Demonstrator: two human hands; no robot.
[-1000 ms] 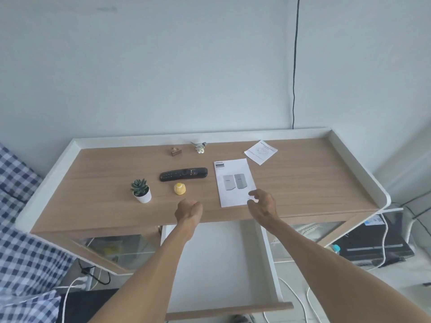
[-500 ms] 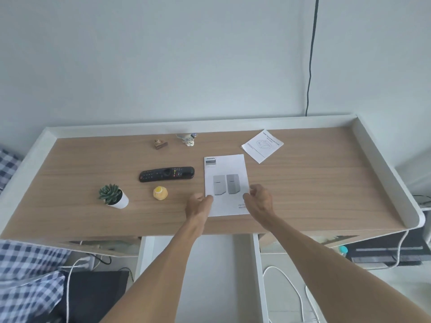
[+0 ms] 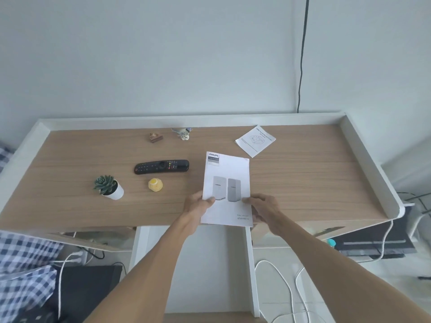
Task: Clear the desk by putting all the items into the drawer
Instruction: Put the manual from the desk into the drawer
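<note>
A white booklet point(image 3: 227, 173) with two grey devices on its cover lies at the desk's front edge, its near end lifted. My left hand point(image 3: 197, 207) grips its left edge and my right hand point(image 3: 262, 209) grips its right edge. Below them the white drawer point(image 3: 250, 264) stands pulled out. On the wooden desk point(image 3: 314, 183) lie a black remote point(image 3: 161, 166), a small yellow object point(image 3: 155, 184), a potted succulent point(image 3: 108, 187), a folded leaflet point(image 3: 255, 141), a bird figurine point(image 3: 183, 132) and a small brown figurine point(image 3: 155, 137).
The desk has a raised white rim point(image 3: 370, 164) at the back and sides. A black cable point(image 3: 302, 54) runs down the wall. White cables point(image 3: 291, 292) lie on the floor at right, a black box point(image 3: 373, 243) sits under the desk's right end, and checked fabric point(image 3: 21, 271) at left.
Both hands have closed on the booklet's side edges and drawn it toward the desk's front edge, over the drawer. The camera has shifted slightly.
</note>
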